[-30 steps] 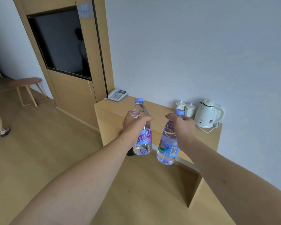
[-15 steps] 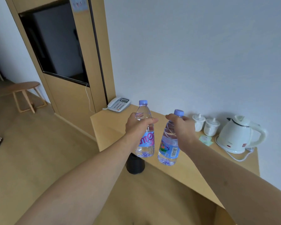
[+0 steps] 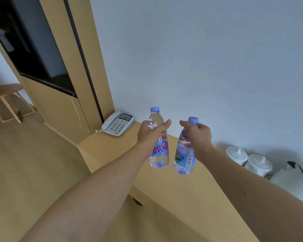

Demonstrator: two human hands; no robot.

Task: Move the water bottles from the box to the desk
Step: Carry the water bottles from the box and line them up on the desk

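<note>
Above the light wooden desk (image 3: 112, 151), left hand (image 3: 148, 135) gripped a clear water-filled plastic bottle (image 3: 158, 154), right hand (image 3: 198, 137) clasped another clear bottle of water (image 3: 184, 159).

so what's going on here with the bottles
A person is carrying two water bottles, one in each hand, held out over a wooden desk. The left hand grips the pink-labelled bottle around its upper body; the right hand grips the blue-labelled bottle near its neck. Both bottles are upright or nearly so, with caps on, and neither has been set down yet. A telephone sits at the desk's far end, and two white lidded cups stand by the wall.
</note>
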